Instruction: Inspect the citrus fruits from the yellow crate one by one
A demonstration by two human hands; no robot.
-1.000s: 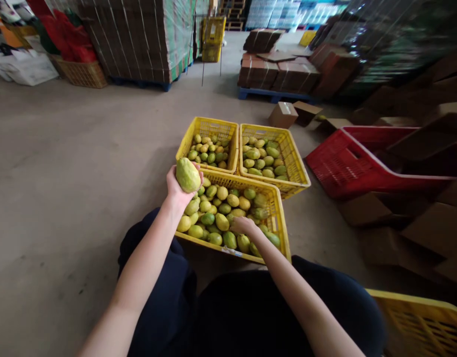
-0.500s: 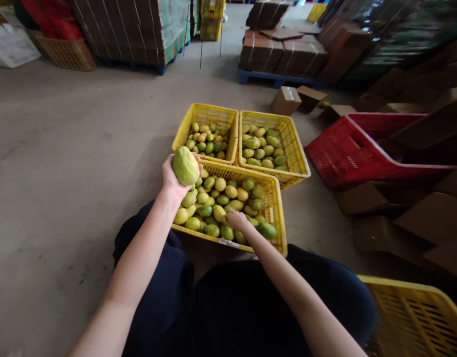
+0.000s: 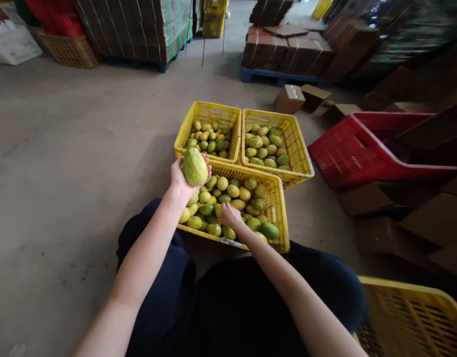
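In my left hand (image 3: 180, 181), raised over the near crate's left end, rests a large, pear-shaped, green-yellow papaya (image 3: 195, 167), the fingers curled behind it. My right hand (image 3: 230, 216) reaches down among the fruit in the near yellow crate (image 3: 282, 218). Its fingers are closed at a yellowish papaya (image 3: 218, 210), partly covering it; whether they grip it is hidden. Around that hand lie several papayas, green to yellow, among them a dark green one (image 3: 269, 230) by the crate's right end.
Beyond stand two more yellow crates, the left one (image 3: 180, 136) and the right one (image 3: 305, 166), both holding papayas. A red crate (image 3: 336, 156) and cardboard boxes (image 3: 366, 202) are at right. Another yellow crate (image 3: 410, 285) is beside my right leg. Loaded pallets (image 3: 280, 76) stand farther back.
My right hand has moved left and slightly up, over the yellowish papaya it was beside. My left hand, still holding its papaya, has shifted a little right.
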